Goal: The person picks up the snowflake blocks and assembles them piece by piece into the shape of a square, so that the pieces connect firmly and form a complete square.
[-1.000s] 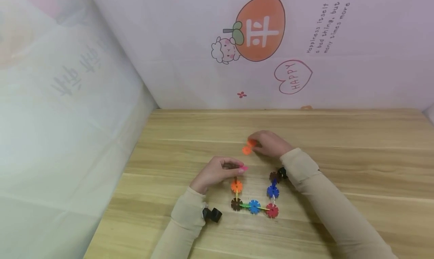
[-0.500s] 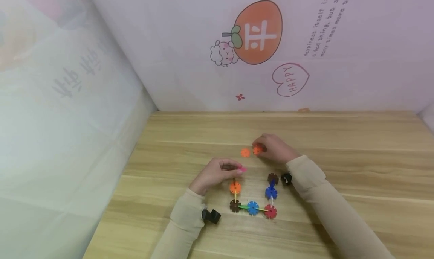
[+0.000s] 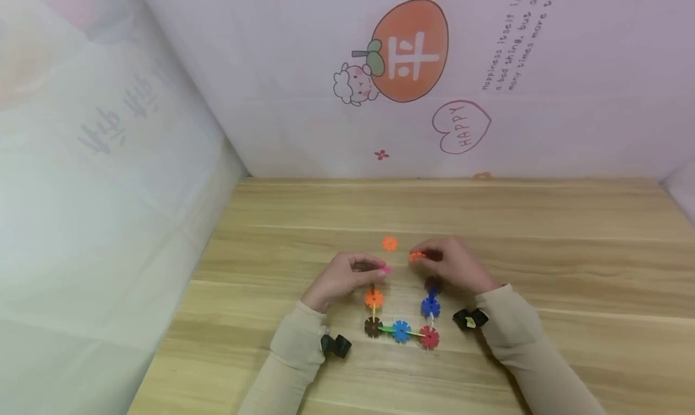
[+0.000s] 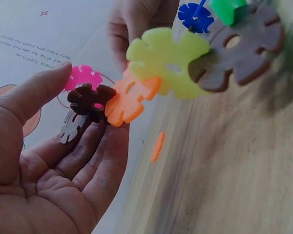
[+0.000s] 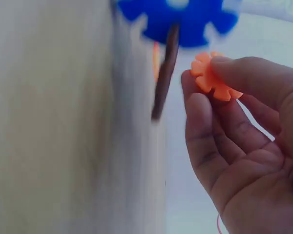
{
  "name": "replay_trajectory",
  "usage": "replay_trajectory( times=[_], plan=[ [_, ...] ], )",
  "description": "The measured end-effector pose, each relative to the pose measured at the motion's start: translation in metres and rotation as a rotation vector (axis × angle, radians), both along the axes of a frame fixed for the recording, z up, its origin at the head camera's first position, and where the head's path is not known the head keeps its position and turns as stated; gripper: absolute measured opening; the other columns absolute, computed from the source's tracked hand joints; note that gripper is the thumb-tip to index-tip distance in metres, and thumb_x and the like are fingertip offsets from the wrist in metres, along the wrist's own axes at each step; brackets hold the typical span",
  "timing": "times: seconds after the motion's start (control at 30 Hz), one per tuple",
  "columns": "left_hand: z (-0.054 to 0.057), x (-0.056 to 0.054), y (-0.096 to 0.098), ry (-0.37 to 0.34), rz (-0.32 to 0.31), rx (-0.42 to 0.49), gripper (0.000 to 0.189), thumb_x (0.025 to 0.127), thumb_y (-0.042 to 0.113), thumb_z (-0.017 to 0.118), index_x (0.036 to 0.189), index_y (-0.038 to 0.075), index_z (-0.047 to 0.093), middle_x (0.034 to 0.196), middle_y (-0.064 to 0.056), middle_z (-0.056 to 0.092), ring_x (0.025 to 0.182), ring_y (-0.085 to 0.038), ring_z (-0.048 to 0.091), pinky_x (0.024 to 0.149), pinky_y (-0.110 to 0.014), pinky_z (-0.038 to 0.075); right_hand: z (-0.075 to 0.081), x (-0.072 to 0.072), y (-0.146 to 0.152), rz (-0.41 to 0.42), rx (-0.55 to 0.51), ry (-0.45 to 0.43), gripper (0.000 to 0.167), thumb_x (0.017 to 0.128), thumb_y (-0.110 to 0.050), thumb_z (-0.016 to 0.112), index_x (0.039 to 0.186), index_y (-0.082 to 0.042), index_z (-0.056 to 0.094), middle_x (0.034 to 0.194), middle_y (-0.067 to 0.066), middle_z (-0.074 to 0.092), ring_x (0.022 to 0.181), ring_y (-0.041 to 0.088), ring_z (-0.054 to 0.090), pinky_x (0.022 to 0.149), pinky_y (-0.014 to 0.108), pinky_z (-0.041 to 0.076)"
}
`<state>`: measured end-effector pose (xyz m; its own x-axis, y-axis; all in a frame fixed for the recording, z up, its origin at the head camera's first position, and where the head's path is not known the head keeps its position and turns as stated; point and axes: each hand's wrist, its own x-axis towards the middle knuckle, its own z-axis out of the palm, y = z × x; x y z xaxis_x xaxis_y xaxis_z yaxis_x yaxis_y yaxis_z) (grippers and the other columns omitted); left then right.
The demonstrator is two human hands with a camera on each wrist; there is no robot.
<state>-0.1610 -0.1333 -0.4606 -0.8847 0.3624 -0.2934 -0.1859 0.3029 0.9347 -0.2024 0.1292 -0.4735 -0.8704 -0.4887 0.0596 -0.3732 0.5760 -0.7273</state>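
My left hand [image 3: 343, 279] pinches a pink notched plastic disc [image 4: 84, 78] at one end of a chain of interlocking snowflake discs. Beside it in the left wrist view come a brown disc [image 4: 90, 101], an orange disc [image 4: 122, 105] and a yellow disc [image 4: 158, 56]. The chain bends in a U, through a light blue disc [image 3: 401, 331] and a red disc [image 3: 429, 337], up to a blue disc [image 3: 431, 307] and a brown end disc [image 3: 432, 283]. Thumb and fingers of my right hand [image 3: 458, 263] pinch a separate orange disc [image 5: 210, 75], just above that end.
A loose orange disc [image 3: 390, 243] lies flat on the wooden table [image 3: 304, 210], beyond both hands. A printed cloth wall [image 3: 304, 125] rises at the back edge, another at the left. Black wrist cameras [image 3: 471, 319] hang from both sleeves.
My right hand has picked up one orange disc from beside the other and drawn it nearer, toward the chain's brown end. The left hand stays nearly still with the pink disc.
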Motion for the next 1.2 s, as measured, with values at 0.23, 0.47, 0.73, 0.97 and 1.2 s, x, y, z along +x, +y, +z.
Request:
replay_trajectory(
  times=[0.23,0.47,0.73,0.97,1.2],
  plan=[
    [0.002,-0.003,0.001,0.021,0.044,-0.032,0.031,0.086,0.039,0.075,0.112,0.022,0.072,0.112,0.006,0.072,0.107,-0.014,0.064,0.098,-0.039,0.05,0.011,0.013,-0.008,-0.076,-0.061,-0.068,0.024,0.091,-0.035,0.071,0.107,-0.018,0.075,0.098,-0.002,0.075,0.077,0.012,0.065,0.071,0.027,0.054],
    [-0.001,-0.011,0.003,0.031,0.077,-0.046,0.036,0.086,0.045,0.074,0.114,0.023,0.072,0.115,0.006,0.072,0.115,-0.017,0.062,0.105,-0.044,0.046,0.02,0.011,-0.018,-0.043,-0.117,-0.108,0.024,0.094,-0.029,0.068,0.112,-0.014,0.074,0.107,0.004,0.074,0.09,0.015,0.068,0.077,0.03,0.055],
    [-0.004,-0.018,0.005,0.044,0.082,-0.05,0.032,0.087,0.043,0.074,0.112,0.024,0.073,0.117,0.008,0.071,0.117,-0.017,0.061,0.108,-0.045,0.044,0.02,0.007,-0.024,-0.045,-0.171,-0.185,0.026,0.095,-0.024,0.068,0.116,-0.01,0.072,0.102,0.004,0.075,0.091,0.017,0.07,0.076,0.03,0.057],
    [-0.002,-0.021,0.008,0.039,0.089,-0.06,0.033,0.086,0.043,0.075,0.113,0.024,0.073,0.119,0.005,0.071,0.118,-0.018,0.062,0.107,-0.046,0.044,0.019,0.005,-0.026,-0.063,-0.188,-0.193,0.026,0.094,-0.023,0.068,0.116,-0.009,0.072,0.102,0.005,0.075,0.092,0.023,0.07,0.074,0.031,0.056],
    [-0.003,-0.025,0.011,0.041,0.086,-0.059,0.031,0.085,0.039,0.077,0.111,0.023,0.074,0.117,0.005,0.072,0.115,-0.017,0.063,0.104,-0.043,0.047,0.019,0.004,-0.026,-0.072,-0.18,-0.175,0.021,0.093,-0.02,0.07,0.113,-0.013,0.074,0.102,0.004,0.076,0.088,0.017,0.07,0.072,0.029,0.057]
  ],
)
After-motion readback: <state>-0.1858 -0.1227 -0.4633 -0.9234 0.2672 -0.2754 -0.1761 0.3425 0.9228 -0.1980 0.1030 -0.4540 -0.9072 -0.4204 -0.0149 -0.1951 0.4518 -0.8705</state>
